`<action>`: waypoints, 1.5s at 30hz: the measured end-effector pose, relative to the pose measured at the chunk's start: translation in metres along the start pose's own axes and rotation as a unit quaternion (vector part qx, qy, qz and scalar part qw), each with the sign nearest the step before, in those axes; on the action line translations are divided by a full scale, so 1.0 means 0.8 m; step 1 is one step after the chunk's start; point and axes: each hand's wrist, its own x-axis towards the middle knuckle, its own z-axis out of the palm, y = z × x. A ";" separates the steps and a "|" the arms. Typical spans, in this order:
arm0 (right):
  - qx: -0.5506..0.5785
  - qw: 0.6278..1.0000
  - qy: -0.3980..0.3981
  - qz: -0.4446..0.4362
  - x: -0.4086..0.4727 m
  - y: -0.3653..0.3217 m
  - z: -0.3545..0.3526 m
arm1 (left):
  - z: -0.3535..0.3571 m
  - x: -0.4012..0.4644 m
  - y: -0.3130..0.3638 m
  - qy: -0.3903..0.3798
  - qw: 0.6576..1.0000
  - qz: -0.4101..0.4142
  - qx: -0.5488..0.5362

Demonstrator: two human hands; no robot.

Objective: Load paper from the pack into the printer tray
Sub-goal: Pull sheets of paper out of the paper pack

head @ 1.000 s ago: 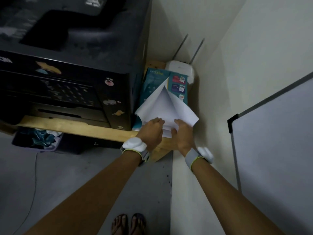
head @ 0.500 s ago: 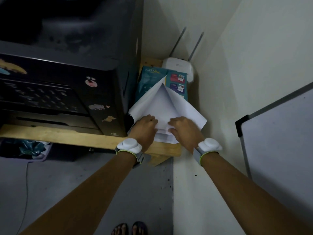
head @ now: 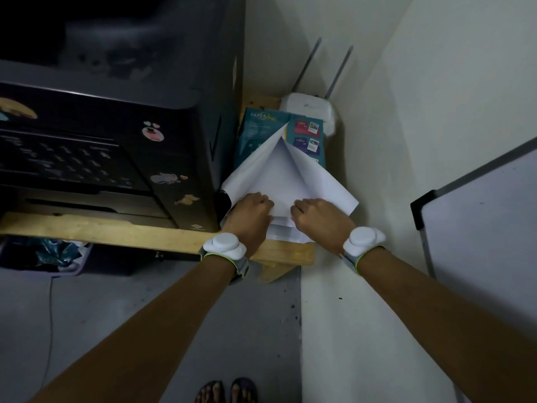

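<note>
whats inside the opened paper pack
White sheets show between the pack's peeled-back wrapper flaps. Left hand and right hand cover the near end; the stack's depth is hidden.

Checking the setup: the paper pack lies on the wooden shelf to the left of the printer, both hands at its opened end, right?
Not quite. The head view shows the paper pack to the right of the printer, on the wooden shelf, both hands at its opened end.
</note>
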 end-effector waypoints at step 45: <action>0.294 0.790 0.503 0.193 -0.183 0.087 -0.603 | -0.545 -0.190 0.109 0.209 0.844 -0.072 -0.488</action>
